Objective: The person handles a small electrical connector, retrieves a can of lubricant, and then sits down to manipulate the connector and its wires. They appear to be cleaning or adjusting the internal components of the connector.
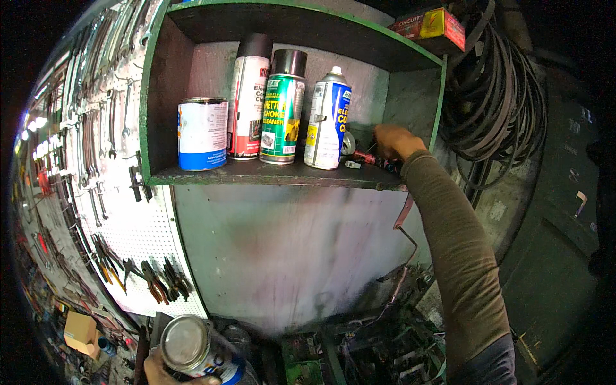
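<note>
At the lower edge my left hand [157, 371] is closed round a round tin can [186, 340] with a metal lid and a blue and white label, tilted toward me. My right hand [396, 142] reaches into the right end of a green-edged shelf [295, 174]. Its fingers curl down over small dark and red items [366, 157]; the fingertips and whatever they grip are hidden. Left of that hand stands a blue and white spray can [327, 119], then a green spray can [282, 109], a taller red and white spray can [249, 96] and a blue and white tin [203, 135].
On the left, a white pegboard [122, 231] carries many wrenches and several pliers [154, 282]. Coiled black belts or hoses [494, 96] hang right of the shelf, near a red and yellow box [430, 29]. Dark cluttered parts [359, 353] lie below; a cardboard box [80, 330] sits lower left.
</note>
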Available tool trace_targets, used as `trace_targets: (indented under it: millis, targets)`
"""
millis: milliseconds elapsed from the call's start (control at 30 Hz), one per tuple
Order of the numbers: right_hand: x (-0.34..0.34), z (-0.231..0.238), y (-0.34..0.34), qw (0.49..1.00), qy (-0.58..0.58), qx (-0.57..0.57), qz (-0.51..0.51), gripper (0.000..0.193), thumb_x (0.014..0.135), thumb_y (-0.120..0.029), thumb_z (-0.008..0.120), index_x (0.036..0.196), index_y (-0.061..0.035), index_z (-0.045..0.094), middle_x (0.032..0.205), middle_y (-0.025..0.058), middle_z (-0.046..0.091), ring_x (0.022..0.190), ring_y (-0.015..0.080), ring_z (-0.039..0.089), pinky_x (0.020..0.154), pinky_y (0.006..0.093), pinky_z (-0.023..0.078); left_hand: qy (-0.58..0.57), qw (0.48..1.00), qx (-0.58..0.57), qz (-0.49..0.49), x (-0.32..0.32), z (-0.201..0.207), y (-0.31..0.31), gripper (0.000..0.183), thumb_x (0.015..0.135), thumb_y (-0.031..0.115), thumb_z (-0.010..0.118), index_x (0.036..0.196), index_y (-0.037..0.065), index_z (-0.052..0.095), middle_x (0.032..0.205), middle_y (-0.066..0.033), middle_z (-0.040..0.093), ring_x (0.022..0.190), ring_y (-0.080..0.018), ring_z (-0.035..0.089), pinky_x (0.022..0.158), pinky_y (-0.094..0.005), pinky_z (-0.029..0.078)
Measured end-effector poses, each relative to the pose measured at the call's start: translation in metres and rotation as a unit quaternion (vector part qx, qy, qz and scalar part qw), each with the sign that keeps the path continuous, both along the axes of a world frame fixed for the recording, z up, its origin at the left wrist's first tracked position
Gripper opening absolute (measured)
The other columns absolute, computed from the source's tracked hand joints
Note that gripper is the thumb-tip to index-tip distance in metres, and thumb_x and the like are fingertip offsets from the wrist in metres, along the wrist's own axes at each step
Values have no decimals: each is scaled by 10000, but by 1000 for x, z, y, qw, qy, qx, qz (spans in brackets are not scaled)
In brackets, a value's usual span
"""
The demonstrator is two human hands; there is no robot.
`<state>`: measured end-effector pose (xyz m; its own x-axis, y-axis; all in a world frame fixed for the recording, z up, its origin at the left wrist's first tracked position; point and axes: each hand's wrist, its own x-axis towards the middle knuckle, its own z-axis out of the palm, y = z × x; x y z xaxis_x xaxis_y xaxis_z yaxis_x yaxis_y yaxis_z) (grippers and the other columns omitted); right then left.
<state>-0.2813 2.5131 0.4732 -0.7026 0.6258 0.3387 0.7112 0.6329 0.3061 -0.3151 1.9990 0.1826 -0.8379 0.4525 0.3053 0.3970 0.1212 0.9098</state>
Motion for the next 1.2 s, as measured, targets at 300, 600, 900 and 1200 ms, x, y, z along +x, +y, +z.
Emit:
trace_targets:
  millis: [300, 600, 900, 1200]
  targets:
    - [-2, 0, 15, 990, 66, 63, 106, 392, 802, -15, 643, 1193, -4, 672, 1159, 247, 682, 1159, 378, 637, 976, 458, 508, -136, 983, 13, 121, -7, -46, -44, 833, 820, 200, 821, 1464, -103, 388, 1352, -217, 544, 1174, -243, 538, 989, -371, 450]
    - [20, 20, 4, 916, 308, 126, 225, 429, 777, -33, 649, 1206, -17, 666, 1130, 275, 680, 1085, 420, 656, 942, 485, 522, -153, 980, 84, 91, -11, -52, -31, 655, 800, 105, 786, 1353, -93, 495, 1092, -108, 644, 933, -200, 583, 842, -328, 486]
    - [22, -8, -8, 883, 345, 168, 270, 326, 827, -53, 710, 1145, 2, 667, 1070, 239, 706, 1025, 388, 692, 859, 441, 532, 43, 991, 95, 85, 7, -18, 21, 542, 722, 238, 864, 1129, -48, 648, 732, -38, 646, 653, -234, 594, 648, -350, 512]
    - [98, -35, -78, 679, 598, -214, 367, 190, 872, -77, 755, 1003, 17, 655, 875, 43, 662, 731, 88, 545, 611, 244, 445, 46, 971, 177, -155, 21, 84, 117, 651, 630, 297, 940, 1124, -47, 693, 1032, -122, 751, 974, -221, 703, 946, -351, 510]
